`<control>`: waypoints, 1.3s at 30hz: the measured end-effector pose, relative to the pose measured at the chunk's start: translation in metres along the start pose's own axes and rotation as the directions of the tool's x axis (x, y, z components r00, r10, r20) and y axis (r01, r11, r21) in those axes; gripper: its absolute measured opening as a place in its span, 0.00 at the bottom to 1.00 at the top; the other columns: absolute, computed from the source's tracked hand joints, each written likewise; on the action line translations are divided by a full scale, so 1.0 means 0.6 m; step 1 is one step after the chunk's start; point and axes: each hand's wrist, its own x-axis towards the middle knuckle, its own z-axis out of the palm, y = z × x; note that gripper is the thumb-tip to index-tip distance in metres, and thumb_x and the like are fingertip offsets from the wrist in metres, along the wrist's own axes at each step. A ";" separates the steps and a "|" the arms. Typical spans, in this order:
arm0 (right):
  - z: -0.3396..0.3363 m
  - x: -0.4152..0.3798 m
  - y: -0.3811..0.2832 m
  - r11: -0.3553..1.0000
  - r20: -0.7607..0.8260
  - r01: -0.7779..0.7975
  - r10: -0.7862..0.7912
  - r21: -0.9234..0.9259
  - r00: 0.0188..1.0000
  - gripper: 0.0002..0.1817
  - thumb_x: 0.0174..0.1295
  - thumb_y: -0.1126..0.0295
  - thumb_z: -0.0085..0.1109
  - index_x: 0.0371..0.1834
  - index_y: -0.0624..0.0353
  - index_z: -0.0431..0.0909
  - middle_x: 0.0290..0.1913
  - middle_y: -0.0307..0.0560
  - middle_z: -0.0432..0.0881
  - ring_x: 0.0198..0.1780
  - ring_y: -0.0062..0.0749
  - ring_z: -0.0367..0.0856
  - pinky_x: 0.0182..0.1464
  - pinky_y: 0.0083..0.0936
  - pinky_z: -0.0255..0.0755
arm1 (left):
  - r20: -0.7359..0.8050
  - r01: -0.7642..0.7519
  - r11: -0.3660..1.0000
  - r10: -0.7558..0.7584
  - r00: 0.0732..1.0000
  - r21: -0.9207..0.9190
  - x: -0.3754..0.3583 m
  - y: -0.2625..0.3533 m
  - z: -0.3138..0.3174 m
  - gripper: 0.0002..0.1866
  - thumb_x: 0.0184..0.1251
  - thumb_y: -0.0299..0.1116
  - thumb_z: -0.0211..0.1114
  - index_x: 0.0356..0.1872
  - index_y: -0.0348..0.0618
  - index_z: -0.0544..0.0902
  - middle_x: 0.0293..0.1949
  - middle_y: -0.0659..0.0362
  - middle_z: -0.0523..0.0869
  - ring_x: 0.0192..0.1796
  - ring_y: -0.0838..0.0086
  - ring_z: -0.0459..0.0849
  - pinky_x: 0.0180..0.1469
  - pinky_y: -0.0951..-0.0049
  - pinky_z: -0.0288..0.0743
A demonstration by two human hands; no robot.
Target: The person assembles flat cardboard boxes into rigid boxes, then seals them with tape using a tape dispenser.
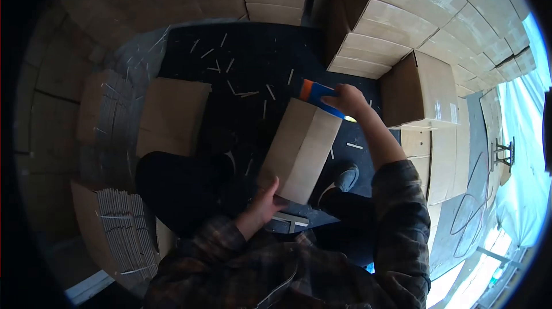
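Note:
A closed cardboard box (302, 148) lies tilted between my legs, its long side running away from me. My left hand (264, 204) grips its near left corner, thumb up along the side and the other fingers partly hidden below. My right hand (348, 102) is wrapped round a blue tape dispenser (323, 94) with an orange end, held against the far end of the box. A small yellow bit shows below that hand. Whether tape runs from the dispenser onto the box cannot be made out.
Stacked cardboard boxes (402, 27) rise at the right and back. A single box (434, 87) juts out at the right. Bundles of flat cardboard (123, 222) stand at the left beside another box (172, 114). Thin pale strips (232, 87) litter the dark floor.

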 end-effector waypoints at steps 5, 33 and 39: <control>0.003 -0.123 0.070 0.850 0.074 -0.326 0.325 0.414 0.943 0.33 0.60 0.45 0.63 0.47 0.72 0.80 0.39 0.58 0.85 0.39 0.38 0.86 0.45 0.30 0.78 | -0.213 -0.173 0.857 0.308 0.927 0.486 0.020 0.071 -0.004 0.37 0.66 0.58 0.61 0.64 0.38 0.69 0.57 0.49 0.78 0.59 0.62 0.77 0.56 0.61 0.73; -0.010 -0.228 0.121 0.838 -0.075 -0.467 0.505 0.282 0.860 0.31 0.60 0.44 0.61 0.49 0.64 0.81 0.37 0.55 0.85 0.39 0.37 0.87 0.44 0.30 0.80 | 0.007 -0.135 0.090 0.809 0.588 0.987 0.108 0.202 0.051 0.28 0.72 0.55 0.52 0.53 0.37 0.75 0.49 0.47 0.79 0.51 0.57 0.81 0.53 0.59 0.76; -0.059 -0.268 0.076 0.829 -0.163 -0.264 0.386 0.493 0.908 0.30 0.61 0.46 0.61 0.51 0.64 0.80 0.39 0.54 0.85 0.40 0.36 0.86 0.44 0.29 0.80 | 0.065 -0.167 0.036 0.825 0.561 0.985 0.094 0.207 0.057 0.28 0.70 0.52 0.57 0.60 0.41 0.72 0.56 0.48 0.75 0.58 0.59 0.77 0.57 0.57 0.74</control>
